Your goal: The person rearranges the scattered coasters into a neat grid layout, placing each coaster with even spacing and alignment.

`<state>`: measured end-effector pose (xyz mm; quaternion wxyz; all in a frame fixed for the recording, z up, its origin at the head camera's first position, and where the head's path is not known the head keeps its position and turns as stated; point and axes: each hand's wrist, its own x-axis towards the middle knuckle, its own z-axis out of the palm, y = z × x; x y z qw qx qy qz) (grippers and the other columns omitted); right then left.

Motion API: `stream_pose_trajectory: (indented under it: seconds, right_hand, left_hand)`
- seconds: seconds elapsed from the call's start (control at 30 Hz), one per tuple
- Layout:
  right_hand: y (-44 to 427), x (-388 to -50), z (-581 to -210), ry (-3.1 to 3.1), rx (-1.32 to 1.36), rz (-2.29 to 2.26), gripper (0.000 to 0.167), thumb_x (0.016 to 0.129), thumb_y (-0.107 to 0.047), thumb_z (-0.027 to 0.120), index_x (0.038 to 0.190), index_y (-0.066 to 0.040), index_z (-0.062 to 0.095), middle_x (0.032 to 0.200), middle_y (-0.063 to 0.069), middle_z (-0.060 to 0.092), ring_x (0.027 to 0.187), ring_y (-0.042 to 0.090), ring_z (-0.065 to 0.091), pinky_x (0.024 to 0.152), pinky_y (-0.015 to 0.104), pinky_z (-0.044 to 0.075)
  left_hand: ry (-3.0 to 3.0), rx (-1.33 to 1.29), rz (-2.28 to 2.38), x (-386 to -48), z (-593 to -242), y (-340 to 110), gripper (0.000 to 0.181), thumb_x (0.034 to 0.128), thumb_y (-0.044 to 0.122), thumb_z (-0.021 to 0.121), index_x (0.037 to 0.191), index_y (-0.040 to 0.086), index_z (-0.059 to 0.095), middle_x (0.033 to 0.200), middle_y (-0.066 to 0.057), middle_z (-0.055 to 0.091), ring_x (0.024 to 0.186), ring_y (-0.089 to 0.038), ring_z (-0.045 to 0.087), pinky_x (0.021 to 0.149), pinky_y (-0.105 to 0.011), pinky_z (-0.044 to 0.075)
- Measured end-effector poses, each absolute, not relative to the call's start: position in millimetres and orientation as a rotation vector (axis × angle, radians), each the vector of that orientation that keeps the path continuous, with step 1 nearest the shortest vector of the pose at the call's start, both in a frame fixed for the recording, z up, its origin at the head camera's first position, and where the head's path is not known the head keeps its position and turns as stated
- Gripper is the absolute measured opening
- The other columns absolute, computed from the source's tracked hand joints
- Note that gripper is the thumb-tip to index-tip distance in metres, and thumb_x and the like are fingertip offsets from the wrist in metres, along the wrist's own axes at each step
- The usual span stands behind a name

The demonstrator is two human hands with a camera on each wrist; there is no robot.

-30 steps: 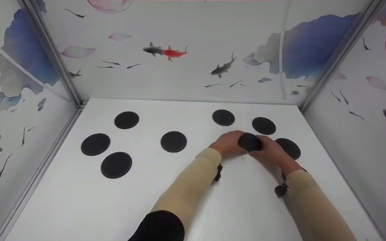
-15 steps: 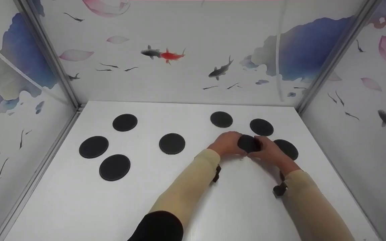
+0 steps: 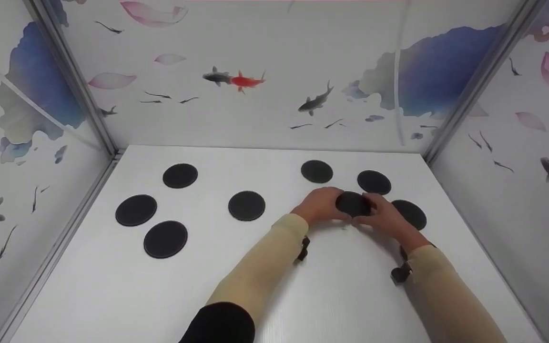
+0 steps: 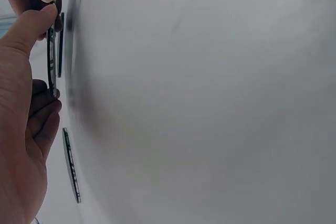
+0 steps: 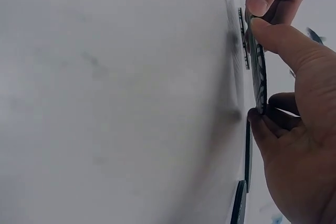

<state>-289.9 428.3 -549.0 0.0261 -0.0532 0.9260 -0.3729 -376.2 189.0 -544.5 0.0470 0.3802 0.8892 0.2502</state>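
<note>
A round black coaster (image 3: 352, 204) is held between both hands, right of the middle of the white table. My left hand (image 3: 321, 206) pinches its left edge, thumb on the near side and fingers curled at the far side. The right hand (image 3: 385, 215) grips the opposite edge in the same way. Seen edge-on in the left wrist view, the coaster (image 4: 52, 61) is slightly off the tabletop, with light and dark marks on its side. In the right wrist view, the thumbs of both hands nearly meet at the near rim of the coaster (image 5: 258, 72).
Several like coasters lie flat: a left group including one coaster (image 3: 165, 239), a middle one (image 3: 247, 206), and others at the right, such as a far one (image 3: 374, 182). One (image 3: 403, 252) is mostly hidden by the right wrist. Fish-printed walls (image 3: 255, 114) enclose the table.
Both hands keep hold of the same coaster in nearly the same place. The head view has shifted slightly; the other coasters lie as before.
</note>
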Motion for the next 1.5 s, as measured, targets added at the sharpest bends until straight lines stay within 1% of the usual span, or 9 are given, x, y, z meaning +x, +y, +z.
stream_pose_trajectory:
  seconds: [0.3, 0.5, 0.73, 0.9, 1.03, 1.27, 1.4, 1.5]
  right_hand:
    - [422.3, -288.5, -546.5, 2.880, -0.165, -1.134, 0.098, 0.095, -0.042, 0.090, 0.168, 0.000, 0.040, 0.173, 0.026, 0.037, 0.161, 0.048, 0.033, 0.130, 0.065, 0.027]
    - [414.6, -285.0, -544.9, 2.879, -0.173, -1.143, 0.098, 0.095, -0.048, 0.089, 0.168, -0.003, 0.041, 0.173, 0.024, 0.037, 0.161, 0.046, 0.034, 0.129, 0.066, 0.026]
    - [406.0, -288.4, -543.8, 2.875, -0.165, -1.122, 0.096, 0.096, -0.046, 0.089, 0.168, -0.005, 0.041, 0.174, 0.023, 0.037, 0.161, 0.045, 0.034, 0.129, 0.065, 0.028]
    - [399.4, -292.9, -542.4, 2.872, -0.184, -1.135, 0.094, 0.096, -0.046, 0.088, 0.168, -0.006, 0.042, 0.174, 0.022, 0.038, 0.161, 0.045, 0.034, 0.129, 0.064, 0.029]
    - [393.3, -296.6, -540.3, 2.873, -0.215, -1.150, 0.091, 0.097, -0.043, 0.088, 0.167, -0.005, 0.043, 0.172, 0.022, 0.041, 0.160, 0.044, 0.037, 0.129, 0.063, 0.030]
    - [383.9, -301.8, -539.9, 2.905, -0.297, -1.190, 0.089, 0.095, -0.035, 0.091, 0.164, 0.000, 0.046, 0.166, 0.025, 0.047, 0.156, 0.044, 0.042, 0.128, 0.062, 0.033]
    - [377.8, -303.7, -541.8, 2.929, -0.349, -1.161, 0.088, 0.096, -0.032, 0.090, 0.163, 0.003, 0.046, 0.165, 0.026, 0.048, 0.155, 0.044, 0.044, 0.127, 0.061, 0.034]
    - [372.9, -304.1, -541.9, 2.945, -0.374, -1.140, 0.088, 0.097, -0.032, 0.090, 0.164, 0.004, 0.045, 0.166, 0.026, 0.047, 0.156, 0.045, 0.043, 0.127, 0.062, 0.034]
  left_hand:
    - [2.728, 1.157, 0.763, -372.5, -539.8, 176.8, 0.058, 0.0895, 0.054, 0.089, 0.135, 0.021, 0.074, 0.122, 0.009, 0.074, 0.112, -0.011, 0.066, 0.106, -0.030, 0.051]
    - [2.753, 1.201, 0.728, -372.0, -539.7, 169.0, 0.054, 0.0930, 0.050, 0.085, 0.136, 0.020, 0.074, 0.123, 0.007, 0.076, 0.113, -0.013, 0.067, 0.106, -0.031, 0.052]
    - [2.770, 1.176, 0.712, -371.0, -538.2, 157.5, 0.058, 0.0939, 0.053, 0.084, 0.138, 0.017, 0.072, 0.127, 0.004, 0.075, 0.114, -0.015, 0.066, 0.106, -0.033, 0.052]
    - [2.789, 1.192, 0.686, -373.7, -535.0, 149.4, 0.058, 0.0943, 0.053, 0.083, 0.137, 0.017, 0.071, 0.127, 0.003, 0.074, 0.113, -0.015, 0.066, 0.105, -0.033, 0.052]
    - [2.796, 1.195, 0.661, -377.4, -533.5, 143.6, 0.057, 0.0946, 0.052, 0.083, 0.139, 0.018, 0.071, 0.128, 0.004, 0.074, 0.114, -0.015, 0.065, 0.105, -0.034, 0.052]
    - [2.798, 1.188, 0.674, -378.1, -530.1, 132.9, 0.059, 0.0942, 0.053, 0.085, 0.139, 0.019, 0.071, 0.130, 0.005, 0.074, 0.116, -0.015, 0.066, 0.106, -0.034, 0.052]
    - [2.801, 1.186, 0.691, -376.4, -528.0, 124.9, 0.058, 0.0934, 0.053, 0.086, 0.137, 0.018, 0.071, 0.126, 0.004, 0.075, 0.112, -0.015, 0.066, 0.103, -0.034, 0.053]
    - [2.800, 1.197, 0.693, -376.9, -527.8, 119.0, 0.059, 0.0935, 0.054, 0.086, 0.138, 0.018, 0.071, 0.125, 0.005, 0.074, 0.111, -0.014, 0.066, 0.102, -0.033, 0.053]
